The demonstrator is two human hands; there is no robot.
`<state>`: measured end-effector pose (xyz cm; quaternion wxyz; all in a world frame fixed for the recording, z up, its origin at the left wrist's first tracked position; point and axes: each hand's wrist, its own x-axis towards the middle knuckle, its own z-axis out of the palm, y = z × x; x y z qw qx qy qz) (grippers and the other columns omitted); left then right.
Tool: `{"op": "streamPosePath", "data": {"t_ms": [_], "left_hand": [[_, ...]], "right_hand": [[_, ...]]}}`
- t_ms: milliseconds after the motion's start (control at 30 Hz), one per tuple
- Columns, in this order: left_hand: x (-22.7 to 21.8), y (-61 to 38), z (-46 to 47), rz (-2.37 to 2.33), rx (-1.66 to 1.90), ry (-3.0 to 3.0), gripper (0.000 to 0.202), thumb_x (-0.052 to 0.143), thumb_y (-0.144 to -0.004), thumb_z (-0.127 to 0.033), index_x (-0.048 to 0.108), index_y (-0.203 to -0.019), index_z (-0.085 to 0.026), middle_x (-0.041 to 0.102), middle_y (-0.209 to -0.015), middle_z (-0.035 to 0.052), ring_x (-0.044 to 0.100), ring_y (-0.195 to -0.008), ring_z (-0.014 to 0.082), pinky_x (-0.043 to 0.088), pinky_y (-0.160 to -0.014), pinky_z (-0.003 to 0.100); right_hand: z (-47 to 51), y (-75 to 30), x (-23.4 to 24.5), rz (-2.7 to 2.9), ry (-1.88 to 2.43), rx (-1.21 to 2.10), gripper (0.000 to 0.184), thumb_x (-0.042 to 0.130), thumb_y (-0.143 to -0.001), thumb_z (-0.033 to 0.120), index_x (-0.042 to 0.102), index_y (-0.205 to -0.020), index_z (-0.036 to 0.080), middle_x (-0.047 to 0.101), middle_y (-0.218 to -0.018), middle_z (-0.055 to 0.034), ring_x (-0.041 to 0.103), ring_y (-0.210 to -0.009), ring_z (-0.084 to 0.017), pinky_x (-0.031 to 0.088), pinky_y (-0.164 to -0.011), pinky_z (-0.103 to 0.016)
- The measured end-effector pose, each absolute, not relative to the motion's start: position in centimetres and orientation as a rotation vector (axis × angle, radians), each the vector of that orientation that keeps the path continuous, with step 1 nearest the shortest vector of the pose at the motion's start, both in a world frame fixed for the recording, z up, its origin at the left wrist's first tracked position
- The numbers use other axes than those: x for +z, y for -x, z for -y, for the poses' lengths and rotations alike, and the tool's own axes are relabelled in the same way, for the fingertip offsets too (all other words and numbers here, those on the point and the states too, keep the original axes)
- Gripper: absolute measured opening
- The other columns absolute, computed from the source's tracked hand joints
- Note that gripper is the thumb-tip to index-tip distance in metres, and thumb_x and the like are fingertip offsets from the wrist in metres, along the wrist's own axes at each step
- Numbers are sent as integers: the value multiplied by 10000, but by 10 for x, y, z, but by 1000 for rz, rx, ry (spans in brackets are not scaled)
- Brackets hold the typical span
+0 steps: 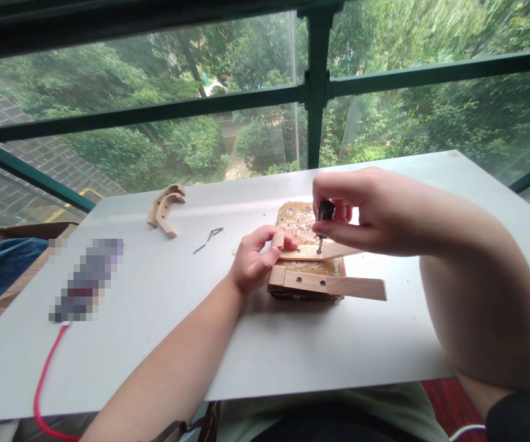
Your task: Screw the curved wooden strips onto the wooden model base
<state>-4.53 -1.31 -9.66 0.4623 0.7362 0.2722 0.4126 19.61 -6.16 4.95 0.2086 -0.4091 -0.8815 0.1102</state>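
A small wooden assembly (313, 279) lies on the white board (200, 307) in front of me, with two pale wooden slats screwed across a brown block. My left hand (253, 261) pinches the left end of the upper slat (320, 252), fingers closed on it. My right hand (361, 212) grips a short black-handled screwdriver (323, 216) upright. The screwdriver's tip rests on a screw in that upper slat. The lower slat (338, 285) shows two screw heads and sticks out to the right.
Curved wooden pieces (166, 209) lie at the board's far left. A few loose screws (209, 238) sit between them and the assembly. A blurred object (87, 279) with a red cable (46, 374) lies at the left. A window frame stands close behind the board.
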Motion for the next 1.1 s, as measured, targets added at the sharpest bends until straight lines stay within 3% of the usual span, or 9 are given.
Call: {"op": "streamPosePath", "data": {"t_ms": [400,533,833,1000,1100], "left_hand": [[-96,46,13,-695,996,-1862,302,565,-908,-430,686,-979,-163,751,-1000,99,697,-959,258,536,-902,408],[-97,46,12,-685,1003,-1849,305,562,-911,-437,685,-976,-165,749,-990,102,698,-959,262,535,-906,420],[-97,45,13,-687,1019,-1822,307,578,-893,-443,696,-982,-175,754,-1002,101,694,-967,267,531,-912,429],[-97,45,13,-686,1024,-1831,315,586,-885,-454,697,-969,-171,758,-995,106,695,-969,274,532,-908,431],[-97,46,13,-695,1018,-1839,313,581,-890,-451,698,-967,-171,758,-999,102,698,-963,269,534,-907,423]], "right_hand": [[54,-195,41,2462,985,255,40,560,-860,158,557,-845,195,571,-806,-5,445,-693,-116,301,-638,-264],[56,-192,40,2492,950,297,81,530,-900,191,577,-834,188,596,-802,-16,457,-691,-119,312,-635,-262],[66,-192,48,2523,1072,432,218,476,-846,87,599,-993,190,662,-845,-40,527,-702,-142,344,-657,-274],[64,-196,44,2497,1109,439,279,453,-918,134,578,-1153,220,678,-923,-50,565,-752,-152,365,-658,-267],[63,-198,44,2464,1136,407,238,478,-927,178,575,-1140,217,676,-944,-54,565,-764,-157,366,-648,-267]]}}
